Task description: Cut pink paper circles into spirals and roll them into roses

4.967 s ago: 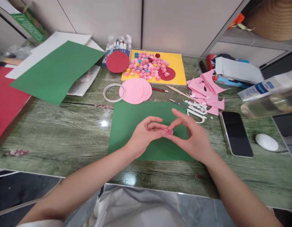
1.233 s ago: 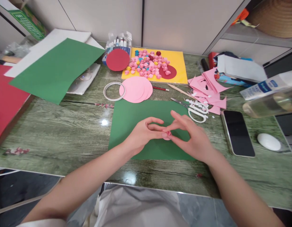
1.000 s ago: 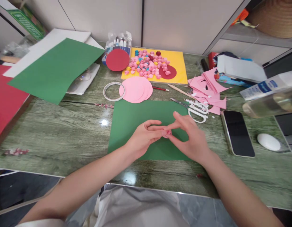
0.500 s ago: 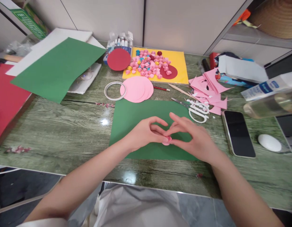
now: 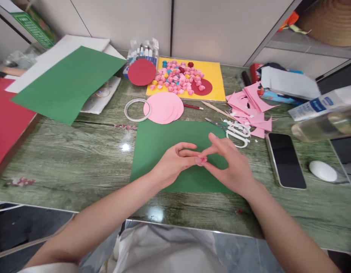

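A small pink paper rose (image 5: 204, 159) is pinched between both hands, mostly covered by the fingertips. My left hand (image 5: 177, 161) is closed on its left side with thumb and fingers. From the right, my right hand (image 5: 231, 163) grips it with thumb and forefinger, other fingers raised. Both hands are above a green paper sheet (image 5: 152, 151) on the table. Beyond it lie overlapping pink paper circles (image 5: 161, 108), a roll of tape (image 5: 127, 110) and white-handled scissors (image 5: 240, 141). Many rolled paper roses (image 5: 175, 77), mostly pink, cover a yellow sheet (image 5: 217, 74) at the back.
Pink paper scraps (image 5: 259, 121), a pencil (image 5: 193, 107) and a wooden stick (image 5: 215, 107) lie behind the scissors. On the right are a phone (image 5: 286, 161), a white mouse (image 5: 322, 171) and a bottle (image 5: 320, 127). Green paper (image 5: 70, 83) overhangs papers at left; a red circle (image 5: 141, 72) leans on markers.
My right hand has shifted slightly left and its fingers have closed in on the pink paper piece. Less of that piece shows now. The view has moved slightly.
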Demonstrator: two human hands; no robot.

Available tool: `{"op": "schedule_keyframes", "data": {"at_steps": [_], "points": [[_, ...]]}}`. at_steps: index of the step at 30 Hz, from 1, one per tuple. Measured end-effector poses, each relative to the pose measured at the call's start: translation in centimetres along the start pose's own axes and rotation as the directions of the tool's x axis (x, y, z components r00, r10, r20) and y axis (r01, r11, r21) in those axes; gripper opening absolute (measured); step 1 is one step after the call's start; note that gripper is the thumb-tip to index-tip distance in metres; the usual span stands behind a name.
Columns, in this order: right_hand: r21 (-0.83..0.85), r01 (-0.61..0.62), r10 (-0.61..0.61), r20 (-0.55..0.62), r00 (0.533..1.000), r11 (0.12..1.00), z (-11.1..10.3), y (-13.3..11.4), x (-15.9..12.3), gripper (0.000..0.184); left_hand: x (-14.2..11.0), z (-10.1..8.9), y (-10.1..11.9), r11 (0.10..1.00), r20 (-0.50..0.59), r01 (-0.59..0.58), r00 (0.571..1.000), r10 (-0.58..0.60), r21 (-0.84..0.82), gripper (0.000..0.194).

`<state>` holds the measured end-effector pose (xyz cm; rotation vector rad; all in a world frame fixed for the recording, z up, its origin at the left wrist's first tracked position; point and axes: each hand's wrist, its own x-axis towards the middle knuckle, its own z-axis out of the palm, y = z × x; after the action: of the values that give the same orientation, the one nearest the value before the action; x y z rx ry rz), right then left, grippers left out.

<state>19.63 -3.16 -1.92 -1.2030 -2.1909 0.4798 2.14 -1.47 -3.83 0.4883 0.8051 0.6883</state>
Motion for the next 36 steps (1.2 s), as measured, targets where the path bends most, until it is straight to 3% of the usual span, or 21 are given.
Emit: {"op": "schedule_keyframes", "data": {"at_steps": [5,12,17,23,28,31,36], "points": [[0.093,-0.063,0.06,0.034,0.998,0.994,-0.5,-0.1,0.0,0.073,0.0,-0.1,0.4,0.999,0.034,-0.003,0.999,0.001,0.043,0.04],[0.164,-0.081,0.047,0.199,0.979,0.983,-1.2,0.1,-0.1,0.076,-0.2,-0.6,1.7,0.944,0.178,-0.008,0.983,-0.054,0.328,0.043],[0.148,-0.094,0.048,0.29,0.956,0.984,-1.1,0.0,0.0,0.075,-0.2,-0.6,1.7,0.893,0.18,-0.041,0.983,-0.045,0.448,0.046],[0.081,-0.036,0.023,0.163,0.986,0.996,-0.9,-0.1,0.2,0.077,0.1,-0.4,0.9,0.955,0.103,-0.046,0.995,0.017,0.294,0.039],[0.045,0.015,-0.019,0.083,0.996,0.999,-0.6,-0.3,0.1,0.078,0.2,-0.4,0.4,0.991,0.077,-0.002,0.997,-0.008,0.135,0.038],[0.063,-0.003,-0.003,0.087,0.996,0.998,-0.6,-0.3,0.1,0.077,0.1,-0.4,0.3,0.995,0.064,0.013,0.998,-0.02,0.098,0.038],[0.203,-0.132,0.1,0.159,0.982,0.97,-1.3,-0.2,0.2,0.077,0.1,-0.6,0.8,0.994,0.081,0.064,0.994,-0.072,0.094,0.04]]}}
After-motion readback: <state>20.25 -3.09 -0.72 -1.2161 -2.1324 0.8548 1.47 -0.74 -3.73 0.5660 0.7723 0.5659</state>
